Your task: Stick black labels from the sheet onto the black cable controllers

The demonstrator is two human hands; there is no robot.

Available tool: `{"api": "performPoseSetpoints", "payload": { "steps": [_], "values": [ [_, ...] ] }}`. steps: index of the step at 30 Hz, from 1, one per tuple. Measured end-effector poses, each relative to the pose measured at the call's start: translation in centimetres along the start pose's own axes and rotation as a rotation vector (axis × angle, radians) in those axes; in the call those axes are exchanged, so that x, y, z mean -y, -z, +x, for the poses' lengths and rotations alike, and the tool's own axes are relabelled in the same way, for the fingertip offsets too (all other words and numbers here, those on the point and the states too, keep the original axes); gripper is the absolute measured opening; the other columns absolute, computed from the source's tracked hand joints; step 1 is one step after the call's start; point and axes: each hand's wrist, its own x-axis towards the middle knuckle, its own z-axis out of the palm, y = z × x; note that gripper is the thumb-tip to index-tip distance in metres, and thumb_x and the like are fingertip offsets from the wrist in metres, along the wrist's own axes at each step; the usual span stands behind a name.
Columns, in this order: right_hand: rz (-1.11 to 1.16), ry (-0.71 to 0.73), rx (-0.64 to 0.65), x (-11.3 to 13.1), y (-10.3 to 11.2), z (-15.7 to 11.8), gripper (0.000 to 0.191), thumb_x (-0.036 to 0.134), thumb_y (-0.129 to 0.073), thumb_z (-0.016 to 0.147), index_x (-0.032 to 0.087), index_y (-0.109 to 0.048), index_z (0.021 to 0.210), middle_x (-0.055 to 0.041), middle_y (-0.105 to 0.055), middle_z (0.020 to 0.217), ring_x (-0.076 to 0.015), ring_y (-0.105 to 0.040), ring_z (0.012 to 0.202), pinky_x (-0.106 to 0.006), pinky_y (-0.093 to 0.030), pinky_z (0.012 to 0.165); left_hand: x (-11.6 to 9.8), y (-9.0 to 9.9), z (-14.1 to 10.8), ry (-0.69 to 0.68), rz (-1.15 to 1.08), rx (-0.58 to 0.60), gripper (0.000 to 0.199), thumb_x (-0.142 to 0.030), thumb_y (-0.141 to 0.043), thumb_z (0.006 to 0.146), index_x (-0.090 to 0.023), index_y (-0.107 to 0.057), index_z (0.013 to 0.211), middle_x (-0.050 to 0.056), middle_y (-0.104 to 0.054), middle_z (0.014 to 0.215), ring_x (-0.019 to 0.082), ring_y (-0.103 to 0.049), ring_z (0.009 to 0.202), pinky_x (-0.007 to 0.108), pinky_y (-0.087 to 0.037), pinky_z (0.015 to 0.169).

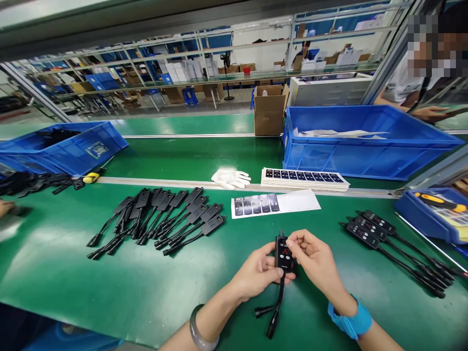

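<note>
My left hand (258,273) is wrapped around a small black controller (283,261), which has a label with red marks and two pale buttons on its face. A hanging loop tops it, and two short connector cables dangle below. My right hand (310,258) has curled fingers, thumb and fingertip pinched at the controller's upper right edge. Beyond my hands lies a label strip (298,202), part bare backing, part bearing several labels. Several unlabelled black controllers (197,213) with cables lie in a heap to the left. To the right rest 3 labelled controllers (373,229).
A stack of label sheets (305,183) and a white glove (231,178) lie along the metal strip. Blue bins (365,156) stand at the back right and left. A small blue tray (431,219) holds a yellow cutter (442,202). A co-worker's hand (6,207) shows far left.
</note>
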Motion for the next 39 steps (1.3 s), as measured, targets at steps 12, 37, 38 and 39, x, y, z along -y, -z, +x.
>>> {"api": "performPoseSetpoints", "payload": {
  "steps": [12,37,38,39],
  "values": [
    [0.0,0.08,-0.141,0.6,0.5,-0.3,0.02,0.04,-0.064,0.08,0.021,-0.06,0.079,0.001,-0.056,0.063,-0.012,-0.051,0.052,-0.022,-0.044,0.045,0.5,0.2,0.1,0.043,-0.07,0.01,0.058,-0.019,-0.077,0.068,-0.014,-0.051,0.119,0.012,-0.07,0.091,0.022,-0.07,0.081,0.033,-0.053,0.075],
    [0.011,0.018,-0.038,0.2,0.2,-0.3,0.019,0.038,-0.063,0.081,0.019,-0.06,0.077,0.0015,-0.057,0.063,-0.0105,-0.051,0.051,-0.02,-0.043,0.043,-0.1,-0.4,-0.2,0.0,-0.012,0.006,0.061,-0.034,-0.073,0.073,-0.015,-0.046,0.124,0.013,-0.069,0.097,0.025,-0.067,0.091,0.038,-0.05,0.083],
    [0.014,0.013,-0.041,0.2,0.2,-0.4,0.019,0.038,-0.063,0.08,0.019,-0.06,0.077,0.0014,-0.057,0.063,-0.0106,-0.051,0.051,-0.02,-0.043,0.043,0.0,-0.4,-0.2,-0.002,-0.003,0.003,0.06,-0.035,-0.072,0.074,-0.015,-0.046,0.123,0.013,-0.069,0.097,0.025,-0.067,0.091,0.038,-0.05,0.083],
    [0.013,0.01,-0.045,0.1,0.2,-0.4,0.019,0.038,-0.063,0.08,0.019,-0.06,0.077,0.0013,-0.057,0.063,-0.0108,-0.051,0.051,-0.02,-0.043,0.043,0.1,-0.4,-0.2,-0.006,0.005,0.0,0.06,-0.037,-0.072,0.074,-0.015,-0.046,0.123,0.013,-0.069,0.096,0.025,-0.067,0.091,0.037,-0.05,0.082]
  ]
}}
